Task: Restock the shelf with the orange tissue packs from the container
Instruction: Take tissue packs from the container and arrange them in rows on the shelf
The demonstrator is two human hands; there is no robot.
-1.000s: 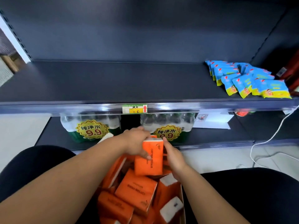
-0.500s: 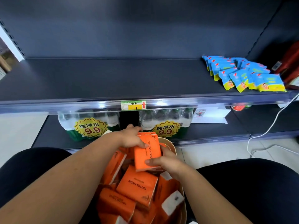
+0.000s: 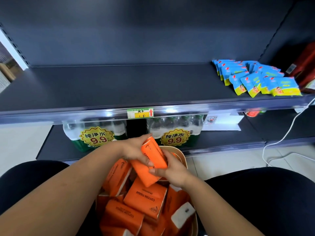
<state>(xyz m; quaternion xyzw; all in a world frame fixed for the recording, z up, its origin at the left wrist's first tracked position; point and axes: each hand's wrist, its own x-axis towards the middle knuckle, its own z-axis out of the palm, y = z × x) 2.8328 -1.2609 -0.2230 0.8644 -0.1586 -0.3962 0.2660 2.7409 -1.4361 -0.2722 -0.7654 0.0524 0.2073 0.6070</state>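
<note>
1. The left hand (image 3: 134,149) and right hand (image 3: 173,171) both curl their fingers round orange tissue packs (image 3: 154,158), probably bunching them for one trip.
2. The packs sit just above the container (image 3: 183,158). The shelf (image 3: 119,86) is well beyond the fingertips, with no orange on it yet.
3. A loose pack (image 3: 145,197) below the fingers reads "COTTON TISSUE", and the water labels (image 3: 97,137) past them say "9.9".

Orange tissue packs (image 3: 144,198) lie jumbled in the tan container (image 3: 183,157), below the dark shelf (image 3: 119,86).

Shelf (image 3: 119,86) bare left and centre, blue packets (image 3: 255,79) crowding right end
</note>
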